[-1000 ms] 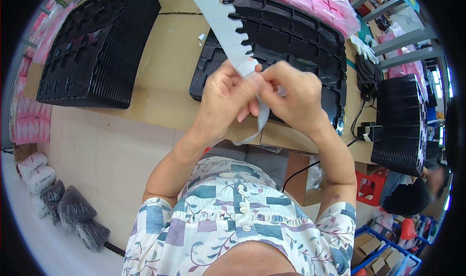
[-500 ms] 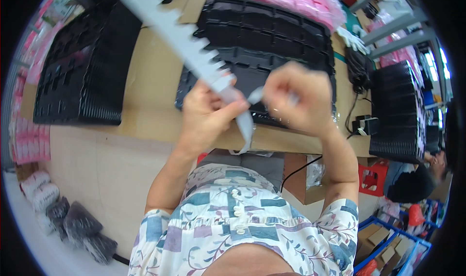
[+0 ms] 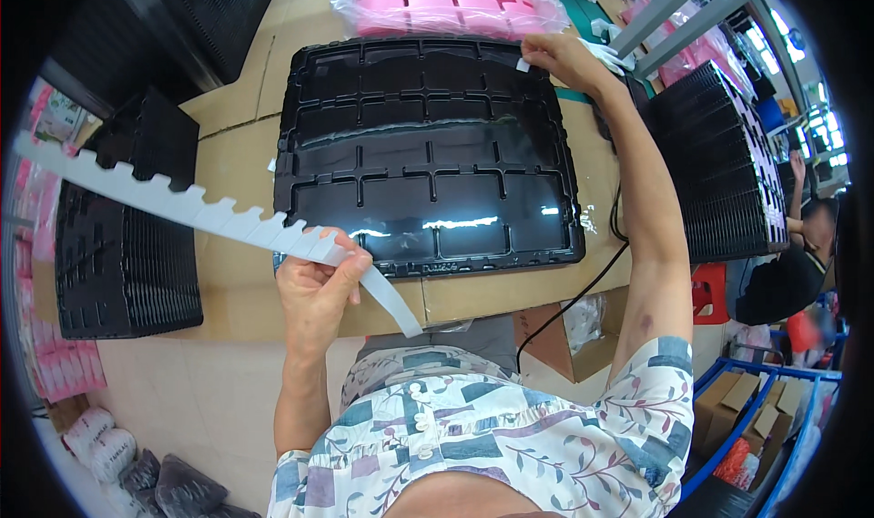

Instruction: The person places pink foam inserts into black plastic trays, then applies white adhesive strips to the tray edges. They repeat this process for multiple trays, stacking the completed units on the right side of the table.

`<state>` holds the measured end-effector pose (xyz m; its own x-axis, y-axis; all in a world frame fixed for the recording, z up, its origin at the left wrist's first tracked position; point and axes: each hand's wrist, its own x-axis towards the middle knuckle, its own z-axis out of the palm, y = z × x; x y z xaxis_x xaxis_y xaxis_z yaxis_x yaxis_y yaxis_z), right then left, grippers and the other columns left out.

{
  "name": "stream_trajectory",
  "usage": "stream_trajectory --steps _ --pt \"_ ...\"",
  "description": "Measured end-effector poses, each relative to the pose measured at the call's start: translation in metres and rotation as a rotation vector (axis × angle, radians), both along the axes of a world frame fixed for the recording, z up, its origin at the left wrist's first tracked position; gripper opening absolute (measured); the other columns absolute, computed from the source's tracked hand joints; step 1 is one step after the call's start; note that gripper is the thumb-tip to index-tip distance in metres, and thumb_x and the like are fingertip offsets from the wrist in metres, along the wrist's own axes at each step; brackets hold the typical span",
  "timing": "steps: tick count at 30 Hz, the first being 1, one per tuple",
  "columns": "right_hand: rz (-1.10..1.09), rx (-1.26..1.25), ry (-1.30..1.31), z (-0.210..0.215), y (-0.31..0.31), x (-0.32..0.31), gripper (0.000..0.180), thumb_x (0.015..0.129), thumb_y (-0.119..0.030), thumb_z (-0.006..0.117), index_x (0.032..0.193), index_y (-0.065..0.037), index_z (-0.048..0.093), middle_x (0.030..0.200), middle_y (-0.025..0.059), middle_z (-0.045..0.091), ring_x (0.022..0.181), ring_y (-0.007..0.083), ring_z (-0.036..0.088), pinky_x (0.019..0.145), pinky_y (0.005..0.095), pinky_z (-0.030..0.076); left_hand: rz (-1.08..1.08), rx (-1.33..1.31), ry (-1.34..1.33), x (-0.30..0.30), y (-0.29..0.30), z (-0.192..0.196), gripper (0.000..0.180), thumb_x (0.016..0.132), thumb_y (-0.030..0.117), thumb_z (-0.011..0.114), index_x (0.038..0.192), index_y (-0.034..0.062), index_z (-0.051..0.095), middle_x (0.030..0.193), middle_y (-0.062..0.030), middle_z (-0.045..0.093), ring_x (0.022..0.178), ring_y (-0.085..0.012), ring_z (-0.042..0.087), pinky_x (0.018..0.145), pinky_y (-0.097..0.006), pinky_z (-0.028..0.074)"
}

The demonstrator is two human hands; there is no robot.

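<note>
"Now that the hands stand well apart, what does each one hold?"

"The left hand [image 3: 317, 286] pinches the notched white strip [image 3: 218, 216] between thumb and fingers near its lower end; a plain tail hangs past the grip. The right hand [image 3: 563, 63] is out at the far right corner of the black tray [image 3: 382, 108], fingers pressed together on a small white piece [image 3: 523, 65]."

"State the change."

"The hands no longer work close together at the strip's end; the right one has moved out across the tray. In my judgement the piece is freed from the strip, and attention has passed to that corner."

"Is the piece in contact with the tray?"

"Not confirmed; the detail is too small to tell. The tray itself lies flat on the bench [image 3: 238, 167], just beside the bagged pink parts [image 3: 446, 6] at its far edge."
</note>
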<state>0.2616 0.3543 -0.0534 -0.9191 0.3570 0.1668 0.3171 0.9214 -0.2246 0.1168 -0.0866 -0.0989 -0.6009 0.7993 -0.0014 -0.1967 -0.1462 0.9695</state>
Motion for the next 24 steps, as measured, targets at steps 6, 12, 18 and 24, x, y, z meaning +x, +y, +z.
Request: stream_trajectory --steps 6,12,18,24 --pt "-0.116 0.075 0.037 -0.025 0.004 -0.011 0.016 0.090 -0.022 0.064 0.093 -0.006 0.063 0.084 0.0161 0.068 0.084 0.0358 0.065 0.074 0.0434 0.049 0.011 -0.028 0.006 0.000 0.002 0.001 0.015 0.087 -0.004 0.069 0.097 0.0030 0.061 0.083 -0.0065 0.065 0.057 -0.0064 0.054 0.047 -0.020 0.043" --pt "-0.086 0.093 0.025 -0.027 0.009 -0.015 0.015 0.088 -0.020 0.064 0.089 -0.005 0.064 0.084 0.0163 0.068 0.082 0.0363 0.065 0.073 0.0439 0.050 -0.002 -0.050 0.019 -0.001 0.002 0.003 0.015 0.087 -0.003 0.069 0.098 0.0023 0.060 0.083 -0.0069 0.065 0.055 -0.0063 0.054 0.047 -0.019 0.043" --pt "0.061 0.349 0.008 -0.027 -0.004 -0.017 0.013 0.086 -0.016 0.061 0.086 -0.003 0.058 0.079 0.0164 0.066 0.082 0.0369 0.065 0.073 0.0457 0.050 0.001 -0.037 -0.020 -0.001 0.001 0.002 0.015 0.087 -0.002 0.069 0.097 0.0020 0.059 0.083 -0.0071 0.065 0.054 -0.0059 0.053 0.047 -0.019 0.043" --pt "0.096 0.342 -0.019 -0.030 0.006 -0.020 0.011 0.086 -0.014 0.061 0.091 -0.005 0.056 0.084 0.0151 0.066 0.082 0.0376 0.065 0.073 0.0469 0.051 -0.015 -0.040 -0.007 -0.001 0.002 0.000 0.020 0.087 -0.004 0.069 0.101 0.0040 0.058 0.084 -0.0110 0.067 0.052 -0.0052 0.052 0.043 -0.017 0.036"
